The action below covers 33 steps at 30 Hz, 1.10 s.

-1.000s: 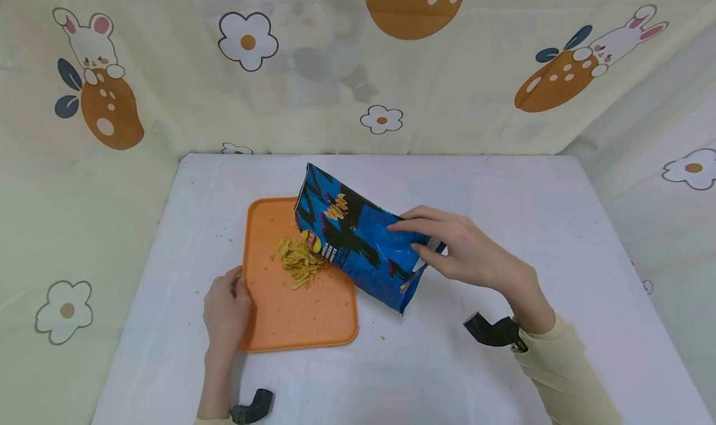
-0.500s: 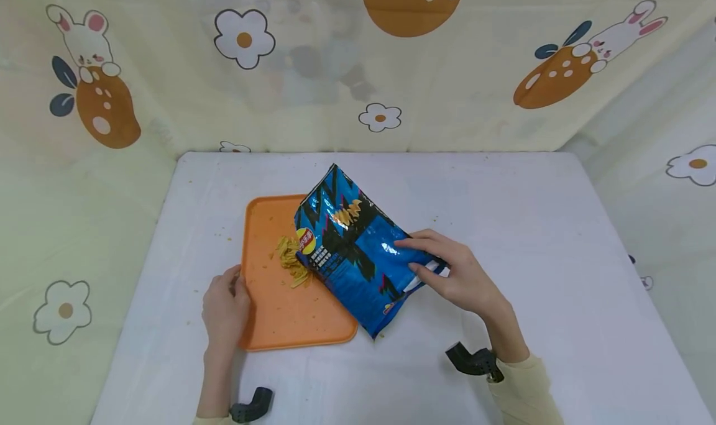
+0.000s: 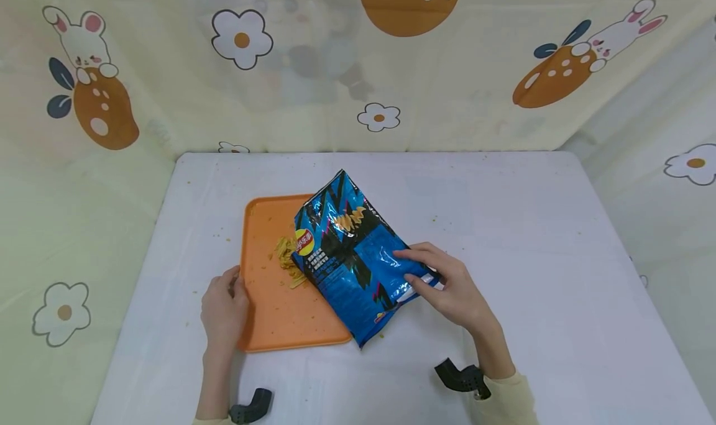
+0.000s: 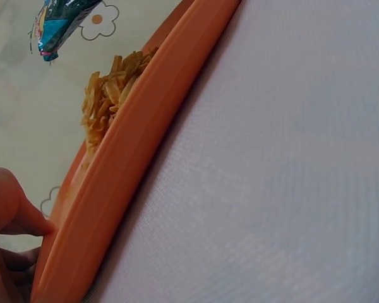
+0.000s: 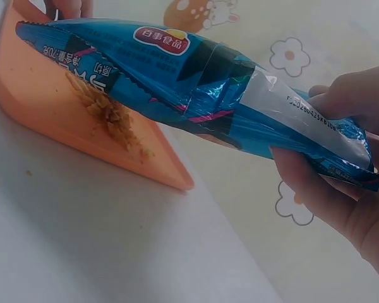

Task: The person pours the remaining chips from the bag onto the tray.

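A blue chip bag (image 3: 349,251) is gripped at its right end by my right hand (image 3: 447,285), thumb and fingers on either side of the foil in the right wrist view. Its other end tilts over an orange tray (image 3: 291,325). On that tray lies a pile of yellow-brown potato chips (image 3: 286,254), partly hidden by the bag in the head view. More of the chips (image 4: 110,91) shows above the rim in the left wrist view. My left hand (image 3: 225,307) pinches the tray's left edge, with the thumb over the rim.
A white-covered table (image 3: 531,257) bears the tray, with small crumbs scattered around it. Behind stands a cream curtain (image 3: 313,71) printed with flowers, rabbits and carrots. Black wrist-camera mounts (image 3: 461,375) sit on both wrists.
My right hand has moved left and toward me. The bag turned its printed face more upward, and its lower corner swung nearer, covering more of the chips. My left hand stayed on the tray.
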### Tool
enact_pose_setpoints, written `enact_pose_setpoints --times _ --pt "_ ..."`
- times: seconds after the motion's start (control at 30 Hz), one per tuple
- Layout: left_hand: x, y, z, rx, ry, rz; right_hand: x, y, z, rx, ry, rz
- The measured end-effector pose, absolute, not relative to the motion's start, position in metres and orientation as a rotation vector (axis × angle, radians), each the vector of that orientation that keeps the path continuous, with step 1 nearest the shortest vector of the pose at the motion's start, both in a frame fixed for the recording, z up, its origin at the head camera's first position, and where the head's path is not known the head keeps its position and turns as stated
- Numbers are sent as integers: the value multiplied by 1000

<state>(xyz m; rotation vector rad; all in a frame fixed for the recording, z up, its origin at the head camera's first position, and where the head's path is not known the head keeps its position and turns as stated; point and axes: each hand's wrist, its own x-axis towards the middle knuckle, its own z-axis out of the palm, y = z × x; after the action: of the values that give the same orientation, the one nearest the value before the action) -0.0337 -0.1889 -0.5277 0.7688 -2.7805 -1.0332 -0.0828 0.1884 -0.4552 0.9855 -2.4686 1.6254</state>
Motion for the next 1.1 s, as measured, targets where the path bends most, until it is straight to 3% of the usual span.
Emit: enact_pose_setpoints --times 0.3,0.8,1.1 --pt "-33 -188 -528 767 -2784 -1052 -72 190 -463 891 -2439 1723" --pt "-33 -186 -525 798 -2798 -1065 -46 200 -488 363 -2321 1871" --pt "-32 -187 -524 765 -2788 -1055 -39 209 -500 181 -2283 1919"
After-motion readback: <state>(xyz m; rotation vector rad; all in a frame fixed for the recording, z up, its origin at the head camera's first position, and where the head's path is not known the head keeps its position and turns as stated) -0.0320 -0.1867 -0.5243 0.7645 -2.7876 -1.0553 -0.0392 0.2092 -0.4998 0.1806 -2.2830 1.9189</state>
